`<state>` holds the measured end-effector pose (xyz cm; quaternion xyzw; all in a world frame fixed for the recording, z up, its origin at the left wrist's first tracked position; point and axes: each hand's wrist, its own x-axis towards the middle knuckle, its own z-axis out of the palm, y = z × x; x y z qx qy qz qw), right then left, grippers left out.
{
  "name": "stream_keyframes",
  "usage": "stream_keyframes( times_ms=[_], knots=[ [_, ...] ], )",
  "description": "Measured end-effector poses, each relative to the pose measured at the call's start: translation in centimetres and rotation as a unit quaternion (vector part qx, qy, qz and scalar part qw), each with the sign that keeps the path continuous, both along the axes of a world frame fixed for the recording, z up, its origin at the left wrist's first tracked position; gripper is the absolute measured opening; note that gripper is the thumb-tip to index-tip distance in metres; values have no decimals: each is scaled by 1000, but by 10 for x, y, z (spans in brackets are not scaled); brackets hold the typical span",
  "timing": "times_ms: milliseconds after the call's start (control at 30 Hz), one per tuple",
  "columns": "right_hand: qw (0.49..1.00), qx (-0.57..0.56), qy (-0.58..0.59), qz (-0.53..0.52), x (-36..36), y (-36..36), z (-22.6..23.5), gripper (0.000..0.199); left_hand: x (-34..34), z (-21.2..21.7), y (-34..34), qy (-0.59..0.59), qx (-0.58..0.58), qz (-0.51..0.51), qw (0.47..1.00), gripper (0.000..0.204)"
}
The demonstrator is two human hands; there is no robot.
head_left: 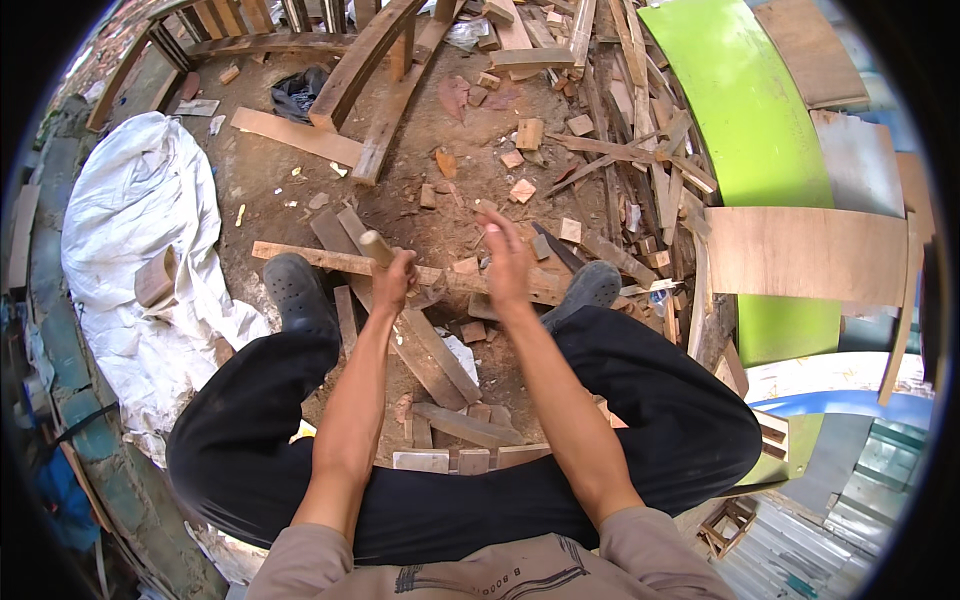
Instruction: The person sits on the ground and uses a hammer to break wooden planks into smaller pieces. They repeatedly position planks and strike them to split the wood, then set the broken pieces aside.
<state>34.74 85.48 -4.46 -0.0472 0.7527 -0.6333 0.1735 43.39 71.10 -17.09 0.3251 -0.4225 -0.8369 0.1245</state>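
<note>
My left hand (395,280) is closed around a round wooden handle (374,245), whose blunt end sticks up past the thumb. Whatever is at its other end is hard to make out. Beneath that hand a long narrow plank (310,256) lies crosswise between my feet. It rests over a thicker beam (432,350) that slants toward me. My right hand (508,265) hovers over the right part of the plank, fingers stretched out and holding nothing. Small wood offcuts (474,331) lie on the ground between the two forearms.
Grey clogs (300,295) flank the plank. A white sheet (140,240) covers ground on the left. A timber frame (365,75) stands ahead. Scrap wood (650,150) is piled at the right, beside a bright green panel (745,110) and a curved plywood sheet (810,250).
</note>
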Motion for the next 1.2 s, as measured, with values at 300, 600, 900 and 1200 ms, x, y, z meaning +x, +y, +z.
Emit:
stream_keyframes(
  times_ms=[300,600,900,1200],
  knots=[
    [925,249,9,288,17,79,-89,26,-10,29,-6,10,187,2,982,35],
    [920,137,-100,352,35,65,-68,26,-2,29,-8,-124,163,-130,970,35],
    [986,85,-77,-122,-36,71,-38,59,13,18,14,-159,44,-183,969,32],
    [987,57,-58,-140,-35,91,-24,55,-51,66,50,-68,-462,-310,828,24]
  ],
)
